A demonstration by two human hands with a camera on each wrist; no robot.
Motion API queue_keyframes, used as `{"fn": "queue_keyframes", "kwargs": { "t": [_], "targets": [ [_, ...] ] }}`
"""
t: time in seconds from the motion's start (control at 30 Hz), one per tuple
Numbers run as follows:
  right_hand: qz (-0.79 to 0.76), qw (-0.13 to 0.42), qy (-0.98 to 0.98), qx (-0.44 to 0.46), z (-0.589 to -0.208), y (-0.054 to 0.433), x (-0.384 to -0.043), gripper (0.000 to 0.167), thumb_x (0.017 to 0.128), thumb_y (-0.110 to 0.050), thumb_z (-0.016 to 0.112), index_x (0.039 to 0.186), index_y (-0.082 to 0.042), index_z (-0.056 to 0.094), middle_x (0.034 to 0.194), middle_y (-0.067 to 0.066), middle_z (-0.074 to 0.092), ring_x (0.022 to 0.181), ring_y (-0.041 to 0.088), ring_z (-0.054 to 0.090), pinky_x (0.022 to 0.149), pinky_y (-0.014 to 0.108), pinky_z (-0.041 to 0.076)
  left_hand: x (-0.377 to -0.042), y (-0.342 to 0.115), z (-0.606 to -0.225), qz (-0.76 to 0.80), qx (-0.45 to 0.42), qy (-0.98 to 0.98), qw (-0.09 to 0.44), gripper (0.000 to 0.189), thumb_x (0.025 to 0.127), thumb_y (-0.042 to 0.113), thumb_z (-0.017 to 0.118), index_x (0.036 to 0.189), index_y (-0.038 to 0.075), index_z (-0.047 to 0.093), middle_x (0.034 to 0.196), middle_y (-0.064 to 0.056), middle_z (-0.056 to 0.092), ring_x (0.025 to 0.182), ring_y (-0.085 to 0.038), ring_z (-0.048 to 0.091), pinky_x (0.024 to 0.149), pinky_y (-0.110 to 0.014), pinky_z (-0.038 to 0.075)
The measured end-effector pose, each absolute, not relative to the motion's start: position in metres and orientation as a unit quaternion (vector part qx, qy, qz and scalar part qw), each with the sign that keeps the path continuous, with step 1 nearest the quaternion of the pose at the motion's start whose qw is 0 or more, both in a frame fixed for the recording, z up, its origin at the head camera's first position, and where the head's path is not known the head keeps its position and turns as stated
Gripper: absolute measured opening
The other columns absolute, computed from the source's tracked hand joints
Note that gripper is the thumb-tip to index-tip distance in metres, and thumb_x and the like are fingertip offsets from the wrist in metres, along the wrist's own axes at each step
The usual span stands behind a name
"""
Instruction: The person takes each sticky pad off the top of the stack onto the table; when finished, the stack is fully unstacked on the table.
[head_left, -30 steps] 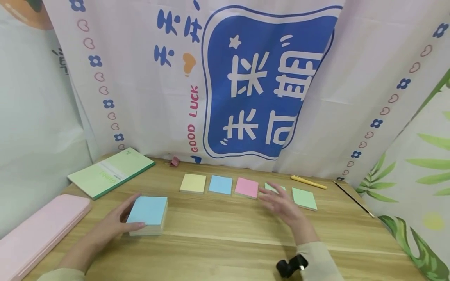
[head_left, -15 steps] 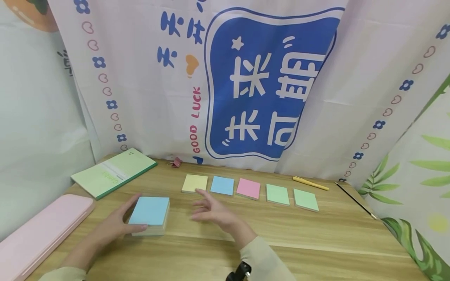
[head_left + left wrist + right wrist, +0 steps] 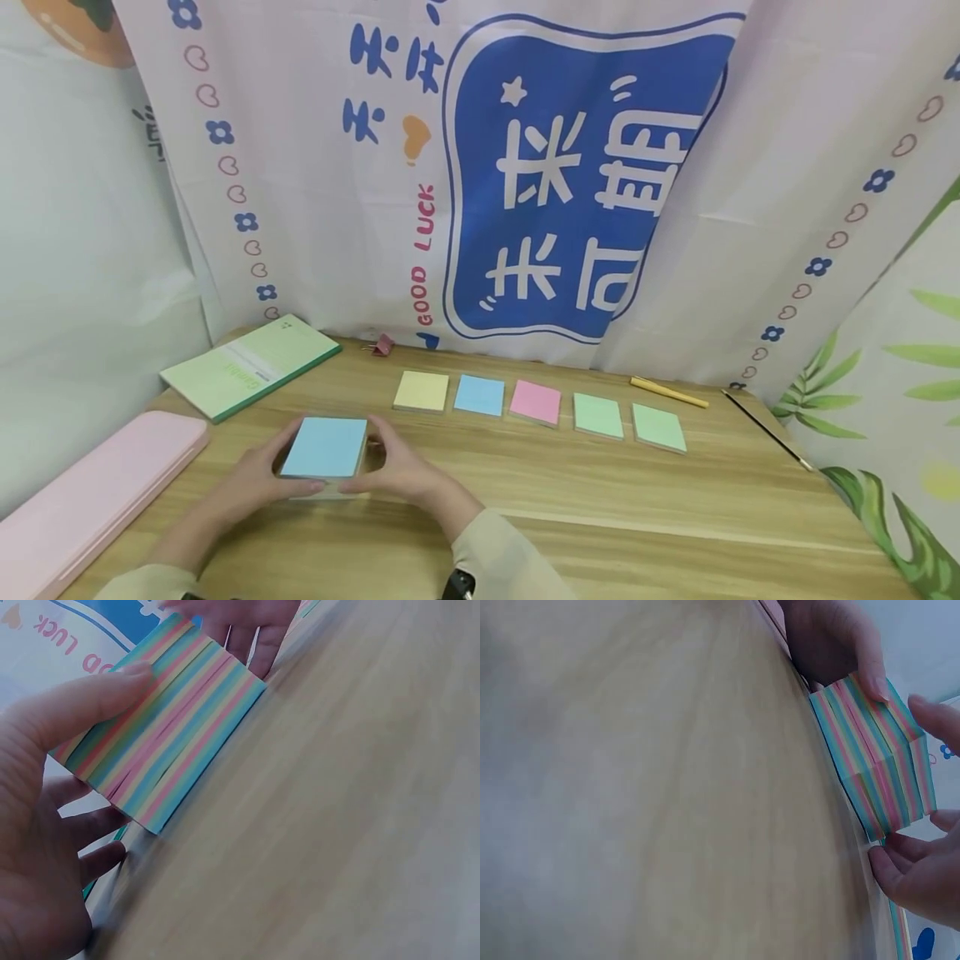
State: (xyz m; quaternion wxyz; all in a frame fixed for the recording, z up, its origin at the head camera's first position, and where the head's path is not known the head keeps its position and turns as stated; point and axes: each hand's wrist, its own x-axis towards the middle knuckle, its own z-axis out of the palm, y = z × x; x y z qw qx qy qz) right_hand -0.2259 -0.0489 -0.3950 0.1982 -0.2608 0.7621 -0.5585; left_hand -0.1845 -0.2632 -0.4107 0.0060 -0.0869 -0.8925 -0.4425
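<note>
A thick stack of sticky notes [image 3: 326, 447] with a light blue top sits at the left front of the table in the head view. Its sides show pink, yellow, green and blue bands in the left wrist view. My left hand [image 3: 255, 472] grips it from the left, thumb [image 3: 131, 679] on the near face. From the right, my right hand [image 3: 411, 477] curls round the stack's other corner, its thumb at the near face and its fingers [image 3: 896, 862] at the right side. Part of the fingers of both hands is hidden behind the stack.
Behind lies a row of thin pads: yellow [image 3: 422, 392], blue [image 3: 480, 396], pink [image 3: 536, 402] and two green [image 3: 597, 415]. A green notebook [image 3: 251, 367] and pink case [image 3: 105, 500] lie left, a binder clip [image 3: 382, 345] at the back, a yellow pen [image 3: 669, 392] and thin black stick [image 3: 765, 429] right.
My right hand has swept left from over the green pads, past the yellow pad, to the stack's right side. My left hand has stayed on the stack.
</note>
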Motion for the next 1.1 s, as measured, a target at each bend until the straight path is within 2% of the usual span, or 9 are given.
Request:
{"fn": "queue_keyframes", "kwargs": {
  "t": [0.13, 0.27, 0.4, 0.5, 0.57, 0.63, 0.77, 0.83, 1.1],
  "targets": [
    [-0.553, 0.179, 0.772, -0.255, -0.396, -0.052, -0.226, 0.080, 0.069, -0.018, 0.073, 0.134, -0.023, 0.026, 0.118, -0.005, 0.041, 0.112, 0.017, 0.036, 0.091, 0.034, 0.030, -0.184, -0.262, -0.410, -0.437, -0.088, -0.895, 0.015, 0.095, 0.070, 0.033, 0.070, 0.138, 0.005, 0.010, 0.131, -0.031, 0.024, 0.114, -0.047, 0.026, 0.087, -0.059, 0.026],
    [-0.567, 0.164, 0.766, -0.256, -0.398, -0.051, -0.226, 0.075, 0.068, -0.014, 0.073, 0.130, -0.023, 0.032, 0.113, -0.005, 0.046, 0.107, 0.017, 0.042, 0.088, 0.032, 0.034, -0.183, -0.261, -0.412, -0.431, -0.097, -0.897, 0.024, 0.093, 0.070, 0.032, 0.070, 0.138, 0.007, 0.013, 0.132, -0.030, 0.024, 0.116, -0.047, 0.024, 0.087, -0.061, 0.022],
    [-0.593, 0.165, 0.753, -0.232, -0.400, -0.042, -0.225, 0.080, 0.068, -0.010, 0.073, 0.133, -0.019, 0.027, 0.103, -0.002, 0.053, 0.095, 0.014, 0.051, 0.078, 0.027, 0.042, -0.185, -0.261, -0.414, -0.425, -0.105, -0.899, 0.033, 0.090, 0.069, 0.032, 0.071, 0.138, 0.012, 0.017, 0.133, -0.028, 0.024, 0.117, -0.047, 0.021, 0.087, -0.062, 0.019],
    [-0.634, 0.176, 0.725, -0.206, -0.401, -0.032, -0.224, 0.085, 0.067, -0.003, 0.072, 0.135, -0.019, 0.023, 0.095, 0.002, 0.058, 0.086, 0.014, 0.055, 0.074, 0.027, 0.044, -0.185, -0.262, -0.415, -0.422, -0.106, -0.899, 0.040, 0.091, 0.067, 0.032, 0.072, 0.137, 0.009, 0.019, 0.131, -0.030, 0.026, 0.117, -0.047, 0.022, 0.088, -0.061, 0.020],
    [-0.667, 0.187, 0.697, -0.185, -0.401, -0.024, -0.223, 0.086, 0.066, 0.003, 0.070, 0.134, -0.020, 0.022, 0.095, 0.006, 0.058, 0.083, 0.018, 0.056, 0.074, 0.030, 0.045, -0.185, -0.261, -0.415, -0.416, -0.106, -0.902, 0.042, 0.091, 0.067, 0.033, 0.072, 0.137, 0.007, 0.019, 0.131, -0.030, 0.026, 0.117, -0.047, 0.022, 0.089, -0.060, 0.020],
    [-0.703, 0.206, 0.659, -0.172, -0.402, -0.014, -0.223, 0.087, 0.066, 0.009, 0.066, 0.135, -0.019, 0.021, 0.104, 0.013, 0.055, 0.080, 0.020, 0.057, 0.074, 0.033, 0.046, -0.185, -0.261, -0.414, -0.413, -0.106, -0.904, 0.037, 0.092, 0.068, 0.034, 0.072, 0.137, 0.007, 0.018, 0.132, -0.029, 0.025, 0.117, -0.048, 0.020, 0.088, -0.062, 0.017],
    [-0.741, 0.235, 0.611, -0.150, -0.401, 0.009, -0.226, 0.087, 0.067, 0.014, 0.061, 0.136, -0.018, 0.018, 0.124, 0.026, 0.036, 0.072, 0.021, 0.058, 0.072, 0.034, 0.047, -0.185, -0.259, -0.412, -0.407, -0.105, -0.907, 0.032, 0.092, 0.068, 0.035, 0.070, 0.138, 0.010, 0.016, 0.134, -0.028, 0.021, 0.116, -0.051, 0.018, 0.085, -0.067, 0.007],
    [-0.753, 0.241, 0.596, -0.141, -0.401, 0.018, -0.229, 0.087, 0.067, 0.015, 0.058, 0.137, -0.016, 0.016, 0.125, 0.029, 0.033, 0.074, 0.021, 0.058, 0.074, 0.035, 0.047, -0.185, -0.259, -0.411, -0.408, -0.107, -0.906, 0.035, 0.092, 0.068, 0.035, 0.070, 0.138, 0.009, 0.016, 0.134, -0.029, 0.020, 0.116, -0.051, 0.017, 0.085, -0.068, 0.002],
    [-0.767, 0.251, 0.578, -0.117, -0.410, 0.033, -0.245, 0.086, 0.068, 0.022, 0.052, 0.137, -0.010, 0.013, 0.100, 0.021, 0.055, 0.083, 0.029, 0.057, 0.075, 0.038, 0.047, -0.184, -0.259, -0.413, -0.401, -0.109, -0.908, 0.046, 0.092, 0.068, 0.034, 0.070, 0.137, 0.007, 0.017, 0.132, -0.032, 0.021, 0.114, -0.053, 0.020, 0.086, -0.067, 0.000]
  ]
}}
